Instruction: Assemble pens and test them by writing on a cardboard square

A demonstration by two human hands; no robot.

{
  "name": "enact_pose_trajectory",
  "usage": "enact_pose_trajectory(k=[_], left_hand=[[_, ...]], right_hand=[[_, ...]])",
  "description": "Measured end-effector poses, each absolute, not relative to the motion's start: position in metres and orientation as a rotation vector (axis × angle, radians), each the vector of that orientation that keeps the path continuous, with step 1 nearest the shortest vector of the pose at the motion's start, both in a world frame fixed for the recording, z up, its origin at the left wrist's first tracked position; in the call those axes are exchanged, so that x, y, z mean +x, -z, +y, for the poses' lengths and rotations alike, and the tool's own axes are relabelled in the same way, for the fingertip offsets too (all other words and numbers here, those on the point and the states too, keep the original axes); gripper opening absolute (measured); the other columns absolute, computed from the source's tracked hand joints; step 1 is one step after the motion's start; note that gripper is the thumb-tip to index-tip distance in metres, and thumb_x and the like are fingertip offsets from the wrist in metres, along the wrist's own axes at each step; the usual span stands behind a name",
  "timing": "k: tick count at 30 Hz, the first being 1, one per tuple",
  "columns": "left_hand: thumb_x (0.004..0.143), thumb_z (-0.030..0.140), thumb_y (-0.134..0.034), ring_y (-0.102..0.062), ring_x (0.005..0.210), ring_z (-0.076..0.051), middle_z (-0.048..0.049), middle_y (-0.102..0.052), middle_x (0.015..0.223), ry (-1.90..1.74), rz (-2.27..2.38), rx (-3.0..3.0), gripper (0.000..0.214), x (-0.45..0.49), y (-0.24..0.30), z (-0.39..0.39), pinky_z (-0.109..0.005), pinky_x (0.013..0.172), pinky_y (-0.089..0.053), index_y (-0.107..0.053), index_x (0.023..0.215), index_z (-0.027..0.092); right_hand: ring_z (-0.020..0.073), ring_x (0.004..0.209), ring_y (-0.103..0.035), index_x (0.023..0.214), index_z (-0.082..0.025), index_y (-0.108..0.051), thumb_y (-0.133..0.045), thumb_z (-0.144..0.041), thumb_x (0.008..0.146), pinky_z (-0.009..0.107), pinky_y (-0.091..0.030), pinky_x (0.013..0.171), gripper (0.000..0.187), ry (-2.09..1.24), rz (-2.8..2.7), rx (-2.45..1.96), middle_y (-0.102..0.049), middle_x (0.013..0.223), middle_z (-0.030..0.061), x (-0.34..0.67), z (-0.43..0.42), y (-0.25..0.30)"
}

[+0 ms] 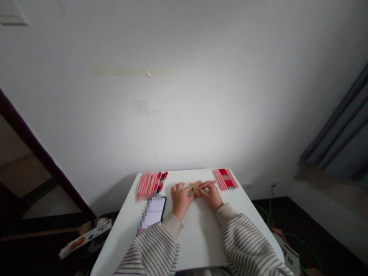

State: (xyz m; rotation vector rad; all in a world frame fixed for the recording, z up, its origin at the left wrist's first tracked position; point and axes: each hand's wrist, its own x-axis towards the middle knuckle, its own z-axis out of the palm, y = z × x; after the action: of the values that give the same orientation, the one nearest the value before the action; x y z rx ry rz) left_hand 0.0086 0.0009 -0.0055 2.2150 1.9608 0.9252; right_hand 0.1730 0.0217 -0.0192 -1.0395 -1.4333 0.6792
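Note:
Over the middle of the white table, my left hand (181,199) is bent, its thumb and forefinger at the left edge of a small brown paper piece (196,185). My right hand (212,197) is closed, fingertips at the right side of the same piece. A pink pen (208,184) slants across the paper and along my right fingers, which grip it. The exact contact of the fingertips is too small to make out.
The white table (198,245) stands against a wall. Pink, red and black pens (151,183) lie in a row at its back left, with a phone (153,212) nearer me. More pink and red pens (225,179) lie at the back right. Green cables (266,215) run on the floor.

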Motion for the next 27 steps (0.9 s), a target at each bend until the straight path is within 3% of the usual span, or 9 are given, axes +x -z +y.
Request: enact_pose_trajectory(k=[17,27], left_hand=[[0.068,0.036,-0.070,-0.046,0.110,-0.025,-0.0054,-0.059,0.117,-0.976,1.960,2.213,0.027,0.0087,0.0035,-0.0001,-0.042,0.099,-0.035,-0.072,0.095,0.034],[0.068,0.036,-0.071,-0.046,0.110,-0.025,-0.0062,-0.058,0.117,-0.967,1.950,2.202,0.030,0.0081,0.0038,0.0004,-0.040,0.098,-0.035,-0.072,0.097,0.032]], right_hand=[[0.0219,0.082,-0.060,0.069,-0.025,-0.072,-0.069,-0.032,0.071,0.037,-0.046,0.080,0.007,-0.563,-1.577,-1.128,-0.070,0.081,0.0048,0.1733,0.0248,0.0255],[0.0221,0.090,-0.059,0.073,-0.019,-0.069,-0.063,-0.025,0.074,0.035,-0.045,0.084,0.009,-0.451,-1.690,-1.295,-0.068,0.088,0.0074,0.1725,0.0239,0.0254]])
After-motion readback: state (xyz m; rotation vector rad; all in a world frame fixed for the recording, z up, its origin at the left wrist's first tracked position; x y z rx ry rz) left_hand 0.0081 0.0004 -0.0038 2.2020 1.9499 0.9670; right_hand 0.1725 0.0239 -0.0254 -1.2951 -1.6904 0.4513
